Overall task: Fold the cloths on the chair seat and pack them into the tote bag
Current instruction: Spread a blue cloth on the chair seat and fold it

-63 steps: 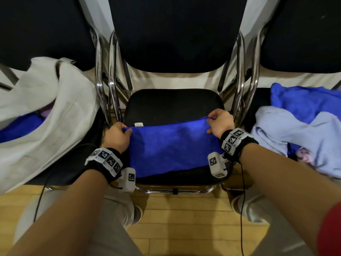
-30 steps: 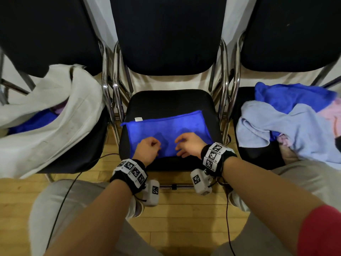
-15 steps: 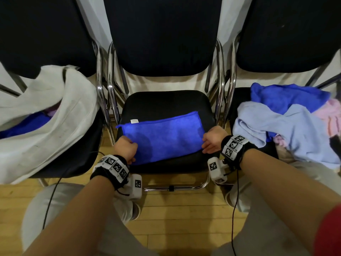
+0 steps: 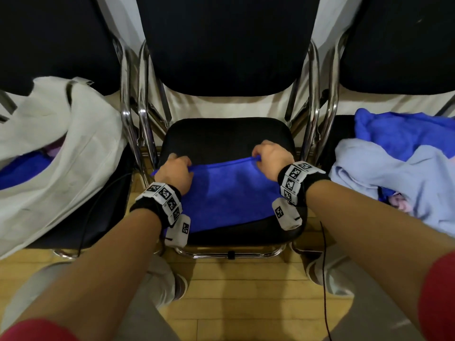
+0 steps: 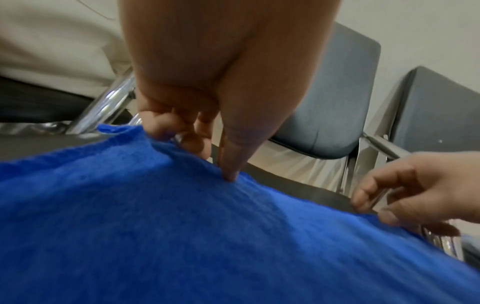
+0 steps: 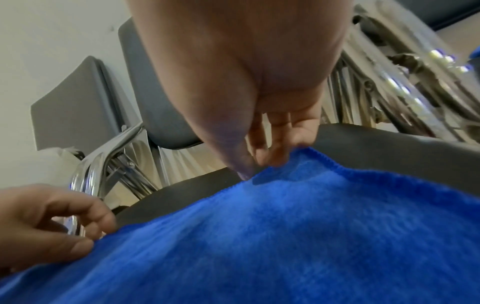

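Pinching the blue cloth's [image 4: 229, 193] far edge, both hands, left [image 4: 175, 174], right [image 4: 272, 161], on chair seat [image 4: 226, 136]

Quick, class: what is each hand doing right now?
Left hand: pinching the blue cloth's far edge.
Right hand: pinching the same edge.

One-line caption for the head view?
Both hands, left hand and right hand, pinch the blue cloth's far edge on the middle chair seat.
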A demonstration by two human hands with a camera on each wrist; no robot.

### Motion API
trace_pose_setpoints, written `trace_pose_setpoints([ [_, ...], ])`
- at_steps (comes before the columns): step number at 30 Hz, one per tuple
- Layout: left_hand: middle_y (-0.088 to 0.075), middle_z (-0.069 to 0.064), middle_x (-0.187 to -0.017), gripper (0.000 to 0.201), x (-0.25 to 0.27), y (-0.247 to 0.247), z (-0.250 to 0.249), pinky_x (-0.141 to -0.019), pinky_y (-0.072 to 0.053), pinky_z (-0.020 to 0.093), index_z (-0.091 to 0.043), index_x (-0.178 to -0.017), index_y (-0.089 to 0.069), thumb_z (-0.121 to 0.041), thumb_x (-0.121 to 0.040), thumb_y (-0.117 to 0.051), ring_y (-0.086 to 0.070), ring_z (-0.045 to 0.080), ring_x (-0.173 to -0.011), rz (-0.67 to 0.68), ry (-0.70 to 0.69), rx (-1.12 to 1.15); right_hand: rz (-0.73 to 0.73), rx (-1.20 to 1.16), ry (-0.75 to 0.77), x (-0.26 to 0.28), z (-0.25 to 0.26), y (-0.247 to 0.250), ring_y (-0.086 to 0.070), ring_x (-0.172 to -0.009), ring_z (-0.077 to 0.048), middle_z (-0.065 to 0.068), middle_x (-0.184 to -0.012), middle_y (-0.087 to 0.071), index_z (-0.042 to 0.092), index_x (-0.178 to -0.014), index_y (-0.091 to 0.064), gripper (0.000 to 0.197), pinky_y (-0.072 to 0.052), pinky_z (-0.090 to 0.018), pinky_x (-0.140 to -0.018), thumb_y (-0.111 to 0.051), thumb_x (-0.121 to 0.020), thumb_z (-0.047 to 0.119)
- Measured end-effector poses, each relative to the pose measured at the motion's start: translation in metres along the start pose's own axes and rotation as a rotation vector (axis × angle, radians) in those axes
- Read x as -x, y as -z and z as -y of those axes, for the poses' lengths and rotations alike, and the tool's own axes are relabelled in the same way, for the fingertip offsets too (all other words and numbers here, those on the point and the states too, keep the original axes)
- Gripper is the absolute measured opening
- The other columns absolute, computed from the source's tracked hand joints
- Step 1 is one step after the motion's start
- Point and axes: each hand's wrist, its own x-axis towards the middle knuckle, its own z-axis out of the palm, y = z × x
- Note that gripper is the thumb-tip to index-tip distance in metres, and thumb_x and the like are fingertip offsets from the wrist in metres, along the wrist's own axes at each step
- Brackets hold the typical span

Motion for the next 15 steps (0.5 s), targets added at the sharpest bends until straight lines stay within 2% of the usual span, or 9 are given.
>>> trace_pose_setpoints([
  [6, -0.044, 0.007, -0.128, 0.026, -0.015, -0.001, 0.002, -0.092, -0.052, 0.047, -0.025, -0.116, -0.059, -0.028, -0.091, -0.067, -0.058, 0.031, -0.106, 0.034, -0.008, -0.046, 0.049, 0.087, 0.030, -0.012, -0.004, -0.002, -0.058, -0.101, -0.025, -0.003, -0.119, -0.051, 0.022, -0.116, -0.063, 0.025, -0.048, -0.035, -0.077, -0.058, -0.093, 0.014],
  [10, -0.042, 0.005, -0.126, 0.018, -0.018, 0.001, 0.001, -0.089, -0.053, 0.043, -0.027, -0.106, -0.059, -0.027, -0.091, -0.068, -0.057, 0.027, -0.103, 0.056, -0.013, -0.059, 0.049, 0.085, 0.028, -0.013, -0.005, -0.002, -0.058, -0.100, -0.024, -0.003, -0.116, -0.053, 0.022, -0.112, -0.063, 0.020, -0.048, -0.034, -0.077, -0.060, -0.093, 0.016],
  [15, -0.042, 0.001, -0.121, 0.011, -0.016, 0.005, 0.000, -0.088, -0.053, 0.042, -0.029, -0.093, -0.057, -0.026, -0.091, -0.067, -0.056, 0.022, -0.097, 0.055, -0.045, -0.053, 0.049, 0.065, 0.007, -0.008, -0.003, 0.003, -0.059, -0.092, -0.023, -0.001, -0.108, -0.056, 0.024, -0.095, -0.059, 0.008, -0.050, -0.035, -0.075, -0.061, -0.091, 0.018],
])
